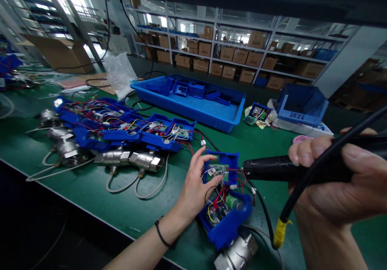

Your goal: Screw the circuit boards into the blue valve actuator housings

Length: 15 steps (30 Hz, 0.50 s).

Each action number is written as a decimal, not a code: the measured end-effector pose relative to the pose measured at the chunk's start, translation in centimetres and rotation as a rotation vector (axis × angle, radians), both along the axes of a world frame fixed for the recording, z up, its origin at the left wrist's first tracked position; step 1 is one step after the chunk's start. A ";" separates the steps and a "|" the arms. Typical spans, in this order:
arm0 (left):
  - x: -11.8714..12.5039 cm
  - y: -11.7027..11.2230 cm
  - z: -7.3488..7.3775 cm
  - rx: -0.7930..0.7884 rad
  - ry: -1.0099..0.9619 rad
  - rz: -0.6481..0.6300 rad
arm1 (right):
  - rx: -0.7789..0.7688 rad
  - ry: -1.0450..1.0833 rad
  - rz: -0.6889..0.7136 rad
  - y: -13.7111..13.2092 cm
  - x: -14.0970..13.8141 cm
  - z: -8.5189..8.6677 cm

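Observation:
My right hand is wrapped around a black electric screwdriver, whose tip points left at a green circuit board. The board sits in an open blue plastic cover. My left hand holds that cover, with the index finger near its upper rim and the thumb by its lower edge. Red, yellow and white wires run from the board to a blue housing just below it. A green cylindrical part lies inside the housing. A metal valve body is attached beneath.
Several blue housings with wires and metal valves line the bench to the left. Behind them lies a blue tray with blue parts. A blue bin stands at back right. The screwdriver's black cable loops in front of my right hand.

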<state>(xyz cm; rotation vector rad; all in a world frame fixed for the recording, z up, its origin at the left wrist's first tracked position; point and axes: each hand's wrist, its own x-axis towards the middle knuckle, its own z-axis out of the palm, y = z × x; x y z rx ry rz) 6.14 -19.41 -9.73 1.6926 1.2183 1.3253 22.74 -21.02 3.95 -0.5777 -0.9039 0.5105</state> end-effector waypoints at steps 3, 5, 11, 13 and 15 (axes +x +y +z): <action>0.1 0.1 -0.3 -0.058 -0.022 -0.019 | 0.004 -0.058 -0.008 0.0 -0.3 0.3; 0.2 0.1 -0.3 -0.089 -0.050 -0.041 | 0.009 -0.107 0.001 -0.2 -0.6 0.4; 0.3 0.1 -0.5 -0.133 -0.118 -0.047 | -0.014 -0.084 0.064 -0.8 -2.0 0.2; 0.2 0.2 -0.7 -0.144 -0.127 -0.048 | -0.021 -0.087 0.117 -1.0 -2.6 -0.2; 0.1 0.3 -0.8 -0.152 -0.140 -0.059 | -0.039 -0.091 0.154 -1.0 -3.1 -0.6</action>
